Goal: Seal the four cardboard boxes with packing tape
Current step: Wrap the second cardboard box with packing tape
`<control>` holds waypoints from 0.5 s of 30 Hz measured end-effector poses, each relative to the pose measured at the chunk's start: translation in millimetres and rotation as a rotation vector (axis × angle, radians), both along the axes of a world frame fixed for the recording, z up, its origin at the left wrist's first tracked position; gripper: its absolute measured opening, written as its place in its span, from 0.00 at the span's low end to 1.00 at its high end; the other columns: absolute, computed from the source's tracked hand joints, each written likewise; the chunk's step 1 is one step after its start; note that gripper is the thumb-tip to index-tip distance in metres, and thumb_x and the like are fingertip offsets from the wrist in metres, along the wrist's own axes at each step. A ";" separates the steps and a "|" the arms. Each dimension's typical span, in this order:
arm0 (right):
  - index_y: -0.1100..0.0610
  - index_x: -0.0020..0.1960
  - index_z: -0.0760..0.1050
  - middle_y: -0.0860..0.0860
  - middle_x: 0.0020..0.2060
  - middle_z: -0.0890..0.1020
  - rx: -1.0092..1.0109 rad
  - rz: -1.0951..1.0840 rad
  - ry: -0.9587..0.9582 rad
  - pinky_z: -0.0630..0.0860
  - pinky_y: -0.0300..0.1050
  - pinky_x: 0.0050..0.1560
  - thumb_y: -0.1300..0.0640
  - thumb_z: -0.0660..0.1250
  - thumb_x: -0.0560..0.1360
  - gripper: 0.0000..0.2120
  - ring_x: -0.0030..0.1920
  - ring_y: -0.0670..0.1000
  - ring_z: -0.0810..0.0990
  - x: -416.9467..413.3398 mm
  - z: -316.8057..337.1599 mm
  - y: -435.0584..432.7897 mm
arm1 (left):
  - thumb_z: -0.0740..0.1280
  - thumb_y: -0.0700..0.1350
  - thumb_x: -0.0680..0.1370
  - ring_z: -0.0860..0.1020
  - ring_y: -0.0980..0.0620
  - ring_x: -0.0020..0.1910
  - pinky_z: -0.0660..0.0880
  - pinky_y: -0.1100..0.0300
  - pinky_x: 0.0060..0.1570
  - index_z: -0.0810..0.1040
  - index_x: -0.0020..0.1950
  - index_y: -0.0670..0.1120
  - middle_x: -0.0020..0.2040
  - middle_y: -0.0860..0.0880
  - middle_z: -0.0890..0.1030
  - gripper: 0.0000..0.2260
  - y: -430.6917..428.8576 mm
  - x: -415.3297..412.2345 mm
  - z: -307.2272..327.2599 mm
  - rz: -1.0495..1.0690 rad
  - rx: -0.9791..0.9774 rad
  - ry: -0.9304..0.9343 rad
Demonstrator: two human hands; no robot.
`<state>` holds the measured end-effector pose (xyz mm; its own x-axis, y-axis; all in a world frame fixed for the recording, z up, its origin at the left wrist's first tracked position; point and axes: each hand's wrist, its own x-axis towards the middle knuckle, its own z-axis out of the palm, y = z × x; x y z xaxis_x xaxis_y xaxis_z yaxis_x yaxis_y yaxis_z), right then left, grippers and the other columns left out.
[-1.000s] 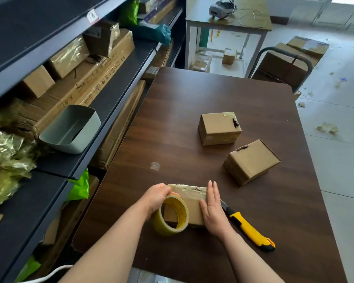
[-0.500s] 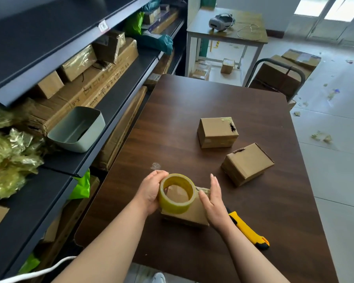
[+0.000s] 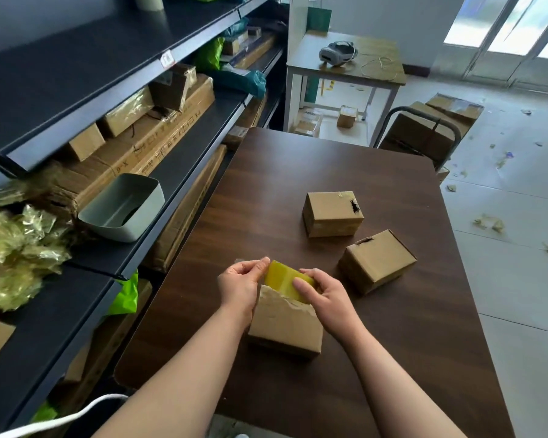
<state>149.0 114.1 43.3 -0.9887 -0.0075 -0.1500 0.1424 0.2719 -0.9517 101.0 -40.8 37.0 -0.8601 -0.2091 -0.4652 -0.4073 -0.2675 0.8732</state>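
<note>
head view: a dark wooden bench (image 3: 298, 165) is seen with three cardboard boxes on it. the nearest box (image 3: 285, 328) is set toward the bench's 6 o'clock edge, and a ragged top flap is raised at its far side. a yellow tape roll (image 3: 283, 278) is held just over that far side, between both hands. its left end is pinched by the left hand (image 3: 239, 287) between thumb and fingertips. its right end is gripped by the right hand (image 3: 325, 294), with the fingers curled over it. whether a strip has been pulled free cannot be told.

from the nearest box, a second box (image 3: 331, 213) is placed at 12 o'clock, near the bench's middle, with a torn dark spot on its top. a third box (image 3: 377, 260) is found at 2 o'clock, turned at an angle and apart from the second. at 9 o'clock of the bench, dark shelves (image 3: 184, 172) are stacked with cartons, and a grey bin (image 3: 124, 207) is set beside crumpled yellowish film (image 3: 16, 248).
</note>
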 end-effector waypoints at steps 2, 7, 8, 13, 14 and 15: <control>0.54 0.41 0.77 0.48 0.34 0.75 -0.020 -0.010 0.001 0.72 0.46 0.39 0.45 0.69 0.74 0.13 0.36 0.46 0.73 -3.4 4.2 4.6 | 0.75 0.39 0.71 0.77 0.55 0.32 0.73 0.69 0.28 0.82 0.42 0.39 0.36 0.46 0.81 0.05 -1.8 0.0 3.4 0.018 -0.033 0.061; 0.53 0.30 0.72 0.48 0.26 0.69 -0.004 -0.096 0.000 0.64 0.45 0.31 0.42 0.72 0.70 0.19 0.29 0.47 0.67 -9.2 9.0 22.0 | 0.76 0.40 0.71 0.77 0.55 0.33 0.74 0.68 0.30 0.81 0.43 0.41 0.36 0.46 0.82 0.06 -14.5 -3.5 -0.2 0.116 -0.044 0.066; 0.54 0.30 0.73 0.49 0.26 0.70 0.027 -0.094 -0.004 0.65 0.45 0.31 0.42 0.72 0.69 0.19 0.29 0.48 0.68 -9.9 10.6 25.5 | 0.75 0.41 0.71 0.78 0.55 0.34 0.74 0.68 0.31 0.82 0.44 0.41 0.37 0.46 0.82 0.06 -14.6 -1.6 -3.2 0.120 -0.048 0.057; 0.61 0.33 0.77 0.51 0.28 0.75 0.219 -0.135 -0.045 0.69 0.43 0.31 0.42 0.74 0.68 0.21 0.30 0.47 0.73 -5.9 10.0 62.5 | 0.74 0.44 0.73 0.78 0.56 0.39 0.72 0.66 0.37 0.81 0.49 0.43 0.41 0.49 0.83 0.08 -20.4 9.5 -28.7 0.226 -0.008 -0.072; 0.61 0.34 0.77 0.52 0.29 0.76 0.245 -0.139 -0.065 0.70 0.43 0.31 0.42 0.74 0.68 0.21 0.30 0.47 0.74 -4.4 7.2 68.8 | 0.75 0.44 0.72 0.78 0.56 0.39 0.72 0.66 0.37 0.81 0.49 0.43 0.42 0.49 0.83 0.08 -20.1 10.3 -34.5 0.207 0.007 -0.091; 0.60 0.35 0.78 0.51 0.29 0.77 0.267 -0.144 -0.086 0.70 0.43 0.32 0.42 0.74 0.68 0.21 0.31 0.47 0.74 -2.9 3.1 72.9 | 0.75 0.44 0.72 0.77 0.56 0.39 0.72 0.66 0.37 0.82 0.49 0.43 0.42 0.49 0.83 0.08 -18.3 11.1 -38.9 0.192 0.023 -0.114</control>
